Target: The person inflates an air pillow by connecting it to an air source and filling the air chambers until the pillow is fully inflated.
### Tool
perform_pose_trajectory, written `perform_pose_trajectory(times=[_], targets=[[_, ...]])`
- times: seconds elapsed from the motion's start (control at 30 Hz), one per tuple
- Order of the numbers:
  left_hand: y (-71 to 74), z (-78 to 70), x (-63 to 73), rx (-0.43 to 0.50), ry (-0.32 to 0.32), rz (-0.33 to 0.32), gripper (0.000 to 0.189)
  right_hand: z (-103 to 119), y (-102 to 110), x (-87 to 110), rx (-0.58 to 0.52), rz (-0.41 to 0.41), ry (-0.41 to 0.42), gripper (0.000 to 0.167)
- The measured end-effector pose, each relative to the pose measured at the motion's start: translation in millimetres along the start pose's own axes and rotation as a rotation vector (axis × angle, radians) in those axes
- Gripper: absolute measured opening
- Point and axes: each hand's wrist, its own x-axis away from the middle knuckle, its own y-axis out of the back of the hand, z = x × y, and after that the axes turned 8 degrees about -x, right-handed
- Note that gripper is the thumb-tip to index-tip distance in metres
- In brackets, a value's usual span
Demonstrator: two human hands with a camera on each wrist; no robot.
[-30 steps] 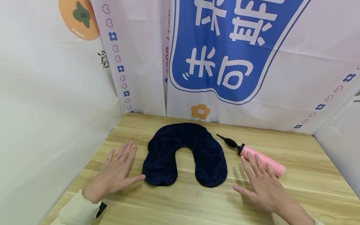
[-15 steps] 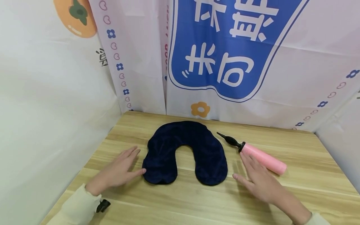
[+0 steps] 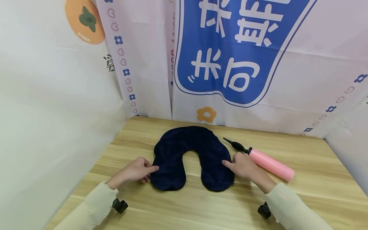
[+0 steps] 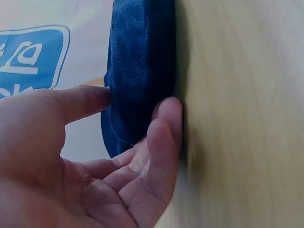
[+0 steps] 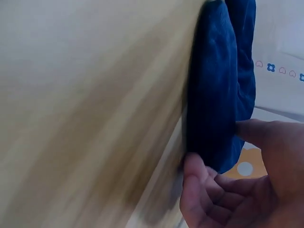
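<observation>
A dark navy, U-shaped neck pillow point(image 3: 189, 137) with a velvety cover lies flat on the table, its two ends toward the person. My left hand point(image 3: 139, 170) pinches the outer edge of its left arm, thumb on top and fingers curled at the underside, as the left wrist view shows on the pillow's side point(image 4: 142, 57). On the opposite arm, my right hand point(image 3: 242, 164) grips the outer edge the same way; in the right wrist view its thumb presses the blue fabric point(image 5: 213, 85) and the fingertips tuck in near the tabletop.
A pink hand pump point(image 3: 271, 163) with a black nozzle lies slantwise to the right of the pillow, close behind the right hand. The wood-grain table point(image 3: 184, 210) ends at a printed curtain point(image 3: 143, 64) at the back and a white wall covering point(image 3: 57, 111) at left.
Both hands, flat and spread beside the pillow before, have moved inward and now grip its outer edges. The right hand has come away from beside the pump. Pillow and pump stay in place.
</observation>
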Motion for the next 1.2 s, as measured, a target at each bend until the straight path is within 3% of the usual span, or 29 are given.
perform_pose_trajectory(times=[0.17,0.27,0.5,0.7,0.77,0.87,1.0,1.1,1.2], targets=[[-3.0,1.4,-1.2,0.048,-0.018,0.009,0.032,-26.9,-12.1,-24.5,-0.002,0.016,-0.017,0.066],[-2.0,4.4,-2.9,0.065,-0.035,0.001,0.028,-23.8,-11.8,-22.3,0.000,0.003,-0.006,0.064],[7.4,14.5,-13.2,0.076,-0.023,-0.056,0.030,24.9,-5.2,15.3,-0.055,-0.033,0.054,0.056],[22.2,26.8,-31.0,-0.027,-0.018,-0.218,0.039,45.6,-14.5,50.0,-0.132,0.077,0.098,0.038],[27.2,29.7,-30.5,-0.073,-0.007,-0.250,0.039,50.4,-17.1,59.4,-0.152,0.127,0.103,0.033],[33.3,30.7,-15.6,-0.105,0.008,-0.208,0.038,52.7,-16.6,62.1,-0.106,0.122,0.100,0.036],[33.3,27.7,5.3,-0.061,-0.013,-0.103,0.035,45.8,-8.0,48.1,-0.031,0.018,0.052,0.045],[26.7,25.2,5.4,0.027,-0.054,-0.058,0.030,38.1,-4.4,35.5,-0.052,0.013,0.011,0.050],[20.5,25.0,-0.5,0.075,-0.064,-0.062,0.025,32.4,-8.3,28.0,-0.088,0.057,-0.008,0.052]])
